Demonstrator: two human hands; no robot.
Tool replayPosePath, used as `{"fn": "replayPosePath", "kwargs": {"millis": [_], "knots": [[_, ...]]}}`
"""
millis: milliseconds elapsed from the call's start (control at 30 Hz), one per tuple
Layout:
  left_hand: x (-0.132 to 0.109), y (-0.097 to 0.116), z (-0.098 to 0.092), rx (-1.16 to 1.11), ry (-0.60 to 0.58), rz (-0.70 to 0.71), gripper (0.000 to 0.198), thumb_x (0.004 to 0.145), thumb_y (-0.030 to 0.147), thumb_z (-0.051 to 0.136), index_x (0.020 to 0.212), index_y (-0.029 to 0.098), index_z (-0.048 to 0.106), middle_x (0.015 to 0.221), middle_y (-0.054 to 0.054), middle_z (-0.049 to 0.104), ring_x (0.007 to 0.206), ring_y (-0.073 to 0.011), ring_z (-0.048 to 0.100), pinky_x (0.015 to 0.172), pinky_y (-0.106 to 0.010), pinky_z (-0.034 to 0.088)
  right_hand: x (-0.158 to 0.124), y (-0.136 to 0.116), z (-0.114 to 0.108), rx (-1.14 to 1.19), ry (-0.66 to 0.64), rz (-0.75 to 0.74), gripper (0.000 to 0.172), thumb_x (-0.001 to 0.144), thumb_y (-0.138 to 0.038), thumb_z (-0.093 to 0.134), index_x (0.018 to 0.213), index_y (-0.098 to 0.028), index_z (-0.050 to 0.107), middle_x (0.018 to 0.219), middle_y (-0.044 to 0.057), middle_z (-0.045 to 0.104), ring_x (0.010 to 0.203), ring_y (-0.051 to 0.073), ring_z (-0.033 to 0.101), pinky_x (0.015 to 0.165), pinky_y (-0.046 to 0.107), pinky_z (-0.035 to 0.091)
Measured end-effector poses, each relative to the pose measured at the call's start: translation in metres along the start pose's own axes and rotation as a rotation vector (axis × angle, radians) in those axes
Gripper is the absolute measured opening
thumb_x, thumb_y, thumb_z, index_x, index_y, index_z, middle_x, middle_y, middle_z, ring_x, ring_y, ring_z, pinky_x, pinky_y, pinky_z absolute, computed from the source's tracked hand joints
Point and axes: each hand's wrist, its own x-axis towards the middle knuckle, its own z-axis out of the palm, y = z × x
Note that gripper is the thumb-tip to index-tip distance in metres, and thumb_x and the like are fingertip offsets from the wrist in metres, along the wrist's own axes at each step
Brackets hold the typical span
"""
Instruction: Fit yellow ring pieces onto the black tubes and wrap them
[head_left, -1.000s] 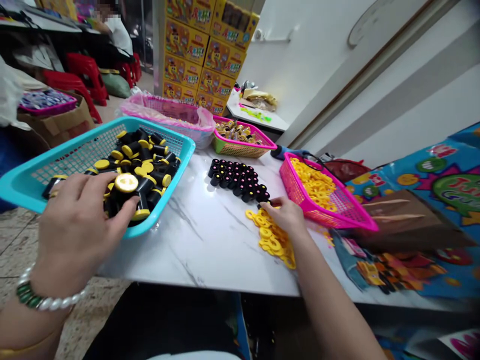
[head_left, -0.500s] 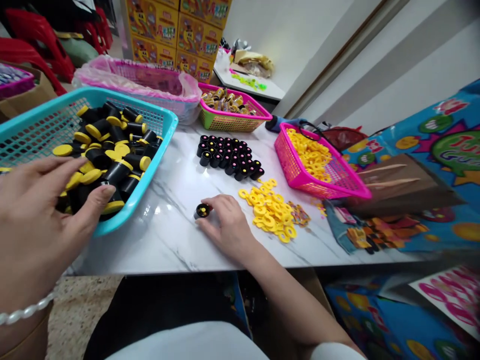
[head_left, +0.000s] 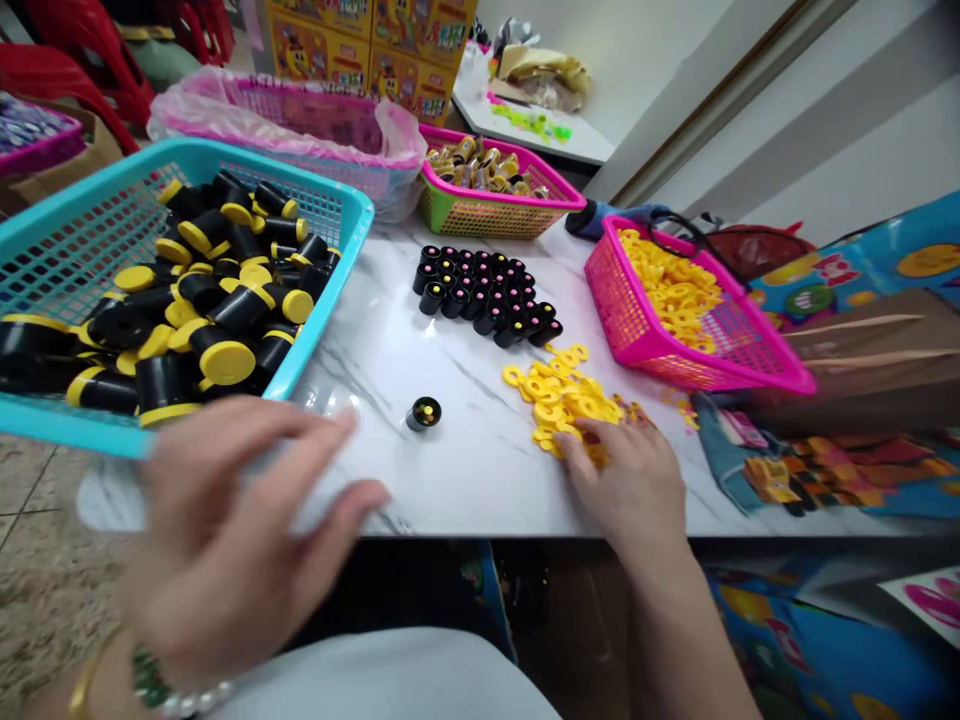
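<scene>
My left hand [head_left: 247, 530] is in the air in front of the turquoise basket [head_left: 334, 265], smeared by motion, its fingers apart and nothing visible in them. A small black cup [head_left: 424, 413] stands upright by itself on the white marbled table, with small yellow and dark bits inside. To its right, my right hand [head_left: 626, 475] reaches into a pile of yellow plastic rings [head_left: 562, 392]. Its thumb and forefinger are slightly apart at the rings, while the other fingertips are hidden. Black containers with yellow caps [head_left: 229, 362] fill the turquoise basket.
Rows of black cups [head_left: 484, 290] with pink or yellow bits stand mid-table. A pink basket [head_left: 622, 320] holds more yellow rings. Behind are a pink-green basket [head_left: 487, 220] of gold-coloured pieces and a plastic-lined basket [head_left: 405, 150]. A brown bag [head_left: 885, 350] lies at right.
My right hand has let go of the black cup and moved right to the yellow rings. My left hand has come away from the turquoise basket, towards me and to the right.
</scene>
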Motion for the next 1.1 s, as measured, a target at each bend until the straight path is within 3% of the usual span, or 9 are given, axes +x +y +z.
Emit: {"fn": "replayPosePath", "kwargs": {"millis": [100,233,367,567,700,800,900,967,1100], "knots": [[-0.002,0.021,0.037,-0.033,-0.122,0.18,0.06,0.085,0.029,0.07,0.14,0.031,0.045,0.116,-0.008,0.059,0.107,-0.029,0.057,0.099,-0.048,0.047,0.004,-0.006,0.003,0.11,-0.03,0.024,0.021,0.087,-0.037,0.058,0.087,-0.018,0.069,0.084,0.012,0.069,0.084,0.03,0.062,0.081,0.047,0.05],[0.008,0.017,0.08,-0.088,-0.309,0.048,0.057,0.085,0.03,0.07,0.135,0.02,0.044,0.121,-0.013,0.059,0.112,-0.0299,0.056,0.1,-0.05,0.048,0.018,-0.019,-0.003,0.33,-0.171,0.022,0.018,0.084,-0.034,0.061,0.091,-0.019,0.069,0.087,0.009,0.07,0.079,0.026,0.064,0.076,0.043,0.052],[0.014,0.015,0.096,-0.034,-0.365,-0.01,0.053,0.083,0.028,0.073,0.13,0.017,0.049,0.115,-0.012,0.061,0.108,-0.0297,0.056,0.096,-0.048,0.05,0.027,-0.036,-0.007,0.495,-0.252,-0.021,0.017,0.086,-0.032,0.062,0.096,-0.021,0.07,0.091,0.007,0.072,0.074,0.022,0.066,0.072,0.039,0.055],[0.016,0.021,0.094,-0.006,-0.4,-0.069,0.028,0.088,0.025,0.066,0.113,0.015,0.059,0.105,-0.011,0.062,0.102,-0.0275,0.056,0.093,-0.045,0.049,0.031,-0.063,-0.006,0.641,-0.13,-0.07,0.014,0.088,-0.028,0.063,0.096,-0.021,0.072,0.108,0.011,0.07,0.086,0.022,0.069,0.076,0.04,0.059],[0.011,0.016,0.08,-0.056,-0.394,-0.032,0.017,0.087,0.024,0.066,0.101,0.016,0.06,0.101,-0.01,0.063,0.099,-0.0267,0.057,0.091,-0.045,0.049,0.03,-0.068,-0.004,0.511,0.011,-0.085,0.019,0.089,-0.036,0.065,0.096,-0.021,0.072,0.101,0.011,0.071,0.094,0.027,0.066,0.085,0.047,0.055],[0.002,0.008,0.067,-0.067,-0.336,-0.014,0.015,0.089,0.024,0.064,0.101,0.016,0.058,0.101,-0.01,0.064,0.101,-0.0271,0.057,0.093,-0.046,0.048,0.033,-0.072,0.0,0.436,0.021,-0.169,0.023,0.089,-0.04,0.065,0.098,-0.021,0.072,0.099,0.011,0.07,0.098,0.029,0.063,0.091,0.05,0.051],[-0.005,-0.001,0.061,-0.081,-0.301,-0.031,0.015,0.09,0.022,0.062,0.103,0.016,0.057,0.101,-0.009,0.065,0.1,-0.0257,0.058,0.094,-0.045,0.047,0.044,-0.083,0.001,0.422,-0.056,-0.325,0.022,0.092,-0.028,0.06,0.11,-0.02,0.071,0.116,0.013,0.067,0.112,0.031,0.057,0.098,0.05,0.048],[-0.007,-0.005,0.061,-0.099,-0.292,-0.038,0.016,0.09,0.02,0.062,0.105,0.015,0.058,0.101,-0.009,0.066,0.099,-0.0247,0.059,0.095,-0.044,0.047,0.055,-0.092,0.001,0.422,-0.194,-0.454,0.03,0.091,-0.018,0.056,0.119,-0.019,0.068,0.122,0.012,0.066,0.115,0.031,0.055,0.1,0.048,0.047],[-0.007,-0.006,0.062,-0.132,-0.305,-0.048,0.022,0.089,0.022,0.064,0.109,0.014,0.06,0.104,-0.009,0.066,0.101,-0.0248,0.057,0.097,-0.044,0.045,0.076,-0.105,-0.002,0.381,-0.484,-0.453,0.024,0.086,-0.016,0.059,0.106,-0.015,0.071,0.104,0.013,0.068,0.092,0.027,0.063,0.081,0.042,0.053]]}}
